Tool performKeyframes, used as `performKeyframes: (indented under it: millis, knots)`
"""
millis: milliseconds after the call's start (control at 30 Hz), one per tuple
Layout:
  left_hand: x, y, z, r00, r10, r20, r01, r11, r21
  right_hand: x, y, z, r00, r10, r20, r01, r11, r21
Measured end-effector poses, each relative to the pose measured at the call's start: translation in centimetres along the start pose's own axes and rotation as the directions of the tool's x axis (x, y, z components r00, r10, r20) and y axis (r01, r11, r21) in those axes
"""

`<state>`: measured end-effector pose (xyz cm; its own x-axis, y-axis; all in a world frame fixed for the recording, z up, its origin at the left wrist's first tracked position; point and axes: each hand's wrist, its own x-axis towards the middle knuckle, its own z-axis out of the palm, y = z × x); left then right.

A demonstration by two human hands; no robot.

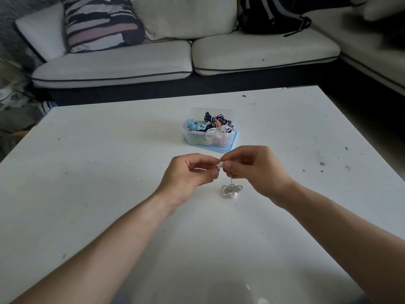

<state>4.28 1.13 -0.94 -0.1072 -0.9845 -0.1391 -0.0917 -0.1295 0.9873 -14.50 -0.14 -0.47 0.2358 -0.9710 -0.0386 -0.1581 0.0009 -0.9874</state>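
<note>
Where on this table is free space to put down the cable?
Bare table left of the left hand and right of the right hand. Crowded in the middle: white cable coil under the hands, cable box behind them.

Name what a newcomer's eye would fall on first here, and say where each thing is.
The left hand and right hand meet mid-table, pinching a small white piece whose thin cord hangs to a pale coil on the white table. Behind them stands a clear box of coloured coiled cords. A striped cushion leans on the sofa, upper left.
</note>
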Motion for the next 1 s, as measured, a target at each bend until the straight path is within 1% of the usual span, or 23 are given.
performKeyframes:
  millis: [167, 333, 533, 633, 767, 1000]
  knots:
    - [-0.07, 0.22, 0.06, 1.000, -0.013, 0.000, 0.013, 0.999, -0.046, 0.08, 0.00, -0.18, 1.000, -0.004, -0.019, 0.003, 0.999, -0.035]
    - [-0.08, 0.28, -0.01, 1.000, -0.017, -0.013, 0.017, 0.998, -0.054, 0.11, 0.07, -0.18, 1.000, 0.011, -0.003, -0.011, 0.999, -0.043]
    - [-0.09, 0.42, -0.10, 1.000, -0.017, 0.003, 0.017, 0.999, -0.048, 0.16, 0.08, -0.51, 0.995, 0.027, 0.092, -0.030, 0.999, 0.023]
    - [-0.24, 0.55, -0.04, 0.998, -0.047, 0.033, 0.052, 0.987, -0.152, 0.20, 0.13, -0.60, 0.991, 0.041, 0.128, -0.054, 0.994, 0.095]
    - [-0.24, 0.55, 0.20, 0.994, -0.088, 0.070, 0.105, 0.951, -0.290, 0.30, 0.16, -0.71, 0.988, 0.045, 0.149, -0.065, 0.989, 0.134]
    - [-0.17, 0.54, 0.49, 0.993, -0.109, 0.054, 0.120, 0.938, -0.325, 0.34, 0.07, -0.98, 0.991, 0.001, 0.136, -0.014, 0.995, 0.097]
